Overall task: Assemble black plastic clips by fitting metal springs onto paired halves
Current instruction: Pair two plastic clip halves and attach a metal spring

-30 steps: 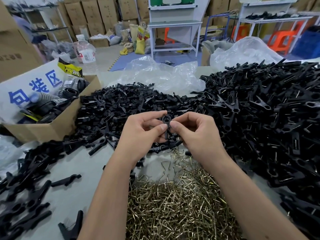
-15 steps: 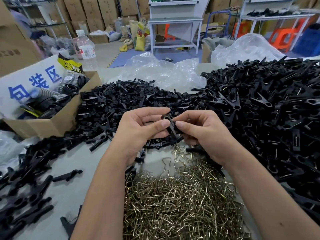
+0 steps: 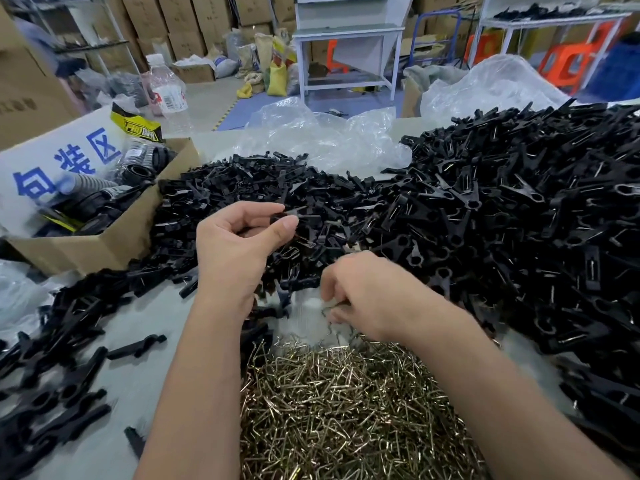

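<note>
Heaps of black plastic clips [image 3: 519, 209] cover the right side and far middle of the grey table [image 3: 114, 382], the right-hand heap showing glints of metal among the plastic. Loose black clip halves [image 3: 52, 372] spread along the left edge. Nearer the person, a pile of brass-coloured metal springs [image 3: 346, 410] fills the near centre between the two forearms. A cardboard box [image 3: 104, 244] with a white flap bearing blue characters sits at the left, holding dark ribbed parts. Crumpled clear plastic bags [image 3: 322, 136] lie beyond the clips, and a clear water bottle [image 3: 168, 91] stands behind the box.

The left hand [image 3: 239, 247] is raised over the middle heap, thumb and forefinger pinched closed on a pair of black clip halves [image 3: 291, 213], the other fingers curled loosely. The right hand [image 3: 374, 296] is lower, just beside the far edge of the spring pile, its fingers curled in and nipping a single metal spring [image 3: 327, 310]; motion blur softens the fingertips, so the exact grip is hard to make out.
</note>
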Demonstrator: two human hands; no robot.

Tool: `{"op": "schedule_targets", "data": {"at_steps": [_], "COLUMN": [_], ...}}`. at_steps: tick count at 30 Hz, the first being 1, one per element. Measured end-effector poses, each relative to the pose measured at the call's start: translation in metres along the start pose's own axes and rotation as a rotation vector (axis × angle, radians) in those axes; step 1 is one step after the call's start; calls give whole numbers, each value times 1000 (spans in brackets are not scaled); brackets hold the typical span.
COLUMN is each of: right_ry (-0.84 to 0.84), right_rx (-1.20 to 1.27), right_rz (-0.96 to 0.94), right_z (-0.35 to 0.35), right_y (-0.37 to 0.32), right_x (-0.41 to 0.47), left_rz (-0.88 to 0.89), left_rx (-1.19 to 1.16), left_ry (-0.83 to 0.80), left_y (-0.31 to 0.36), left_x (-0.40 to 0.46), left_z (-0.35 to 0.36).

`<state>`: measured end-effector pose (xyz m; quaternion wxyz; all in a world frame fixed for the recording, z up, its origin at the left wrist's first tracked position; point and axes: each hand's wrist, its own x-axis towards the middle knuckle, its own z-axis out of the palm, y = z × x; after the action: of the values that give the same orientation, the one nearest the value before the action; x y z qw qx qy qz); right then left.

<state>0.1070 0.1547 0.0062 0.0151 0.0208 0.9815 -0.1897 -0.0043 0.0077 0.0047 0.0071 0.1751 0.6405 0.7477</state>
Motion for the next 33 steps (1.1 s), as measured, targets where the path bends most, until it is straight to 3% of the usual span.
{"op": "schedule_targets", "data": {"at_steps": [9, 17, 19, 22, 26, 28, 33], "right_ry": [-98, -201, -122, 173, 483, 505, 473], "right_rx": [99, 217, 373, 804, 1412, 1489, 1372], "right_rz": [-14, -42, -25, 80, 260, 288, 259], "right_z": [-3, -7, -9, -15, -19, -21, -23], "right_y": [2, 3, 8, 17, 24, 24, 22], "right_x": [-2, -4, -5, -5, -3, -4, -3], "left_rz": [110, 104, 107, 132, 134, 120, 73], "left_rx": [97, 89, 94, 81, 30, 29, 12], "left_ry": [75, 63, 49, 21, -156, -250, -367], "left_y": [-4, -4, -3, 0, 3, 4, 9], "left_x": [4, 3, 2, 1, -5, -8, -10], "left_z": [-4, -4, -5, -3, 0, 2, 5]}}
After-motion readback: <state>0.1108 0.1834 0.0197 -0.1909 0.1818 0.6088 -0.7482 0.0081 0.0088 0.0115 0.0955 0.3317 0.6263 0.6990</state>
